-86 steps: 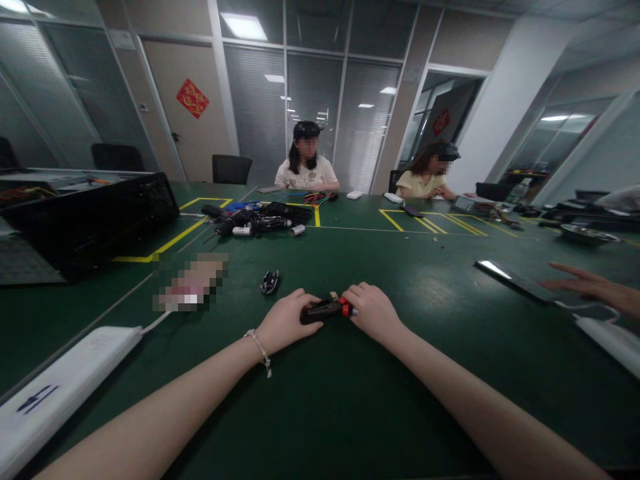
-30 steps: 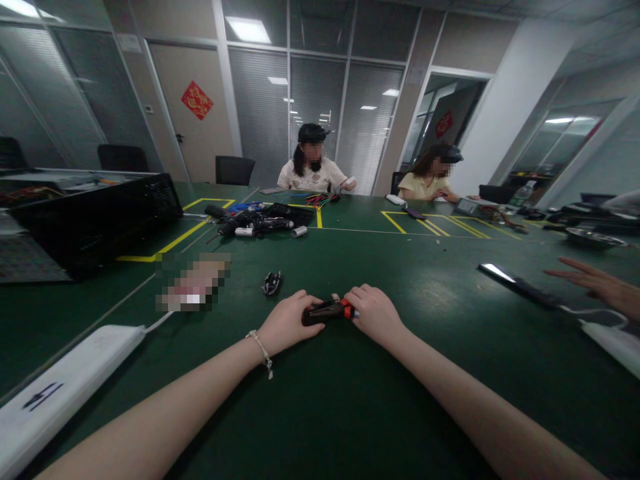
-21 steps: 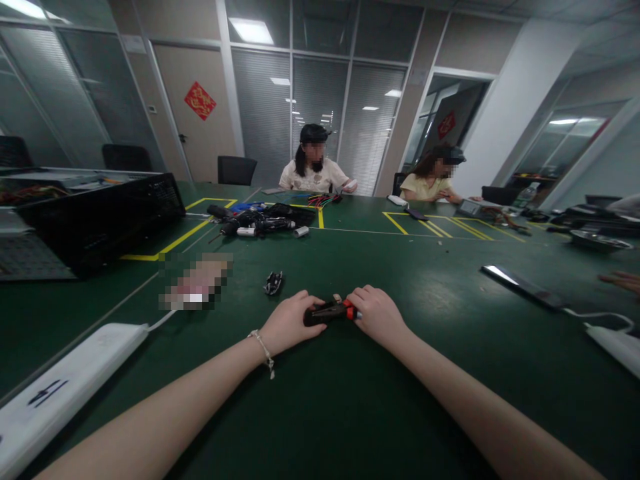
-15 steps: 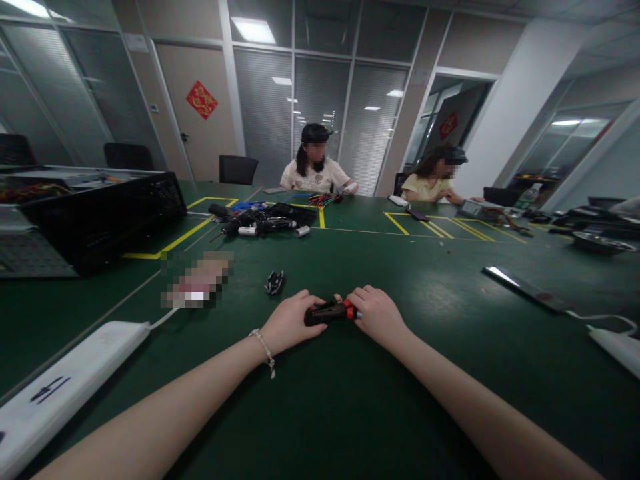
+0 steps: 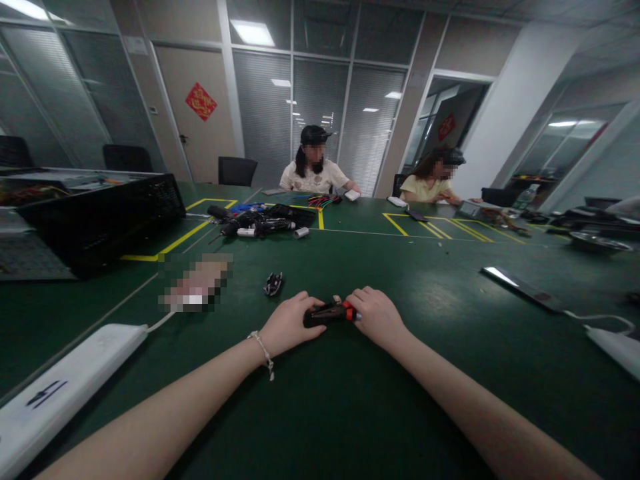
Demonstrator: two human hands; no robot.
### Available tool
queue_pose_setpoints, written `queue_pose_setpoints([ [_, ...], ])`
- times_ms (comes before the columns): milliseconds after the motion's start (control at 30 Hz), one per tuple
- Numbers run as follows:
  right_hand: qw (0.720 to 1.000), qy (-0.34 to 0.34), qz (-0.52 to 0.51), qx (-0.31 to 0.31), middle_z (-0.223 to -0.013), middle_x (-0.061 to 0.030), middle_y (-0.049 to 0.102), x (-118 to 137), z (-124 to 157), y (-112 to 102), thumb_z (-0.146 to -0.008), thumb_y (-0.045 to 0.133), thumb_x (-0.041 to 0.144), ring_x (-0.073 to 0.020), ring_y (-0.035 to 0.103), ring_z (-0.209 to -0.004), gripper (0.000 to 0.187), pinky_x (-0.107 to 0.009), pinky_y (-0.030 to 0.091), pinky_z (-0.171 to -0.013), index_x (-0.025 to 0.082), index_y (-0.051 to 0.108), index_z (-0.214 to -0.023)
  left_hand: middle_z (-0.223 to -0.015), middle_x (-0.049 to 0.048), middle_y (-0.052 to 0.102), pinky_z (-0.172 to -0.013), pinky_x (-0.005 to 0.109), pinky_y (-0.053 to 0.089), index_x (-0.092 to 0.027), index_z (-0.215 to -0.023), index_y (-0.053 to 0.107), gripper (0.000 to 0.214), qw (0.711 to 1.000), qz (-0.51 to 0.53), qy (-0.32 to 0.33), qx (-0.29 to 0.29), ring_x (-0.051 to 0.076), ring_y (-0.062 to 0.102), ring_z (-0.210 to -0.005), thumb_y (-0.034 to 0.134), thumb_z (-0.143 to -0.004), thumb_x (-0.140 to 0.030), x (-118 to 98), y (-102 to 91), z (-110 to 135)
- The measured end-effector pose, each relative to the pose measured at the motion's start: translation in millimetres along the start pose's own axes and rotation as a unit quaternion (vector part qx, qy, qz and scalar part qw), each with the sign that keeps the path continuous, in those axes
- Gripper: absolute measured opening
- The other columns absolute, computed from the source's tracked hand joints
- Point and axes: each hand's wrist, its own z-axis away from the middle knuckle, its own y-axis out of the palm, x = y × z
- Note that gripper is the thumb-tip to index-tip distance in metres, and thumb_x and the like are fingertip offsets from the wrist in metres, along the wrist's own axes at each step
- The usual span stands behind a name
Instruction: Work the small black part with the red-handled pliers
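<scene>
My left hand (image 5: pixel 290 327), a string bracelet at its wrist, has thumb and fingers closed around a dark, rounded object (image 5: pixel 314 317) whose kind I cannot make out. Closed over a red-handled tool (image 5: pixel 349 311), my right hand (image 5: pixel 377 315) meets it from the other side. The tool looks like pliers, its dark narrow front lying against the dark object; fingers hide most of its handles. A tiny tan piece (image 5: pixel 337 299) shows just above it. Beyond my left hand lies a small black and silver part (image 5: pixel 273 285) on the green table (image 5: pixel 330 413).
A white power strip (image 5: pixel 75 387) lies at the left, near a blurred-out flat item (image 5: pixel 197 283). Behind it stands a black computer case (image 5: pixel 105 223). Tools and cables (image 5: pixel 265 219) are heaped farther back. A phone (image 5: pixel 523 289) lies at the right. Two people sit across the table.
My hands and what they hold look almost the same. Across the table, a white object now shows at one person's hand. The view has shifted very slightly.
</scene>
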Motion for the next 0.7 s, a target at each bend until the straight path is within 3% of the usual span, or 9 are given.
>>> queue_pose_setpoints([
  [700, 1.000, 0.003, 0.003, 0.001, -0.087, -0.0047, 0.060, 1.6, -0.2, -0.1, -0.068, 0.055, 0.015, -0.0169, 0.049, -0.078, 0.019, -0.028, 0.037, -0.068, 0.018, 0.059, -0.086, -0.092, 0.0007, 0.053, -0.067, 0.029, 0.043, -0.024, -0.104, 0.052, 0.039, 1.000, 0.001, 0.008, -0.009, 0.017, 0.053, -0.079, 0.060, -0.068, -0.038, 3.0, 1.6, -0.5],
])
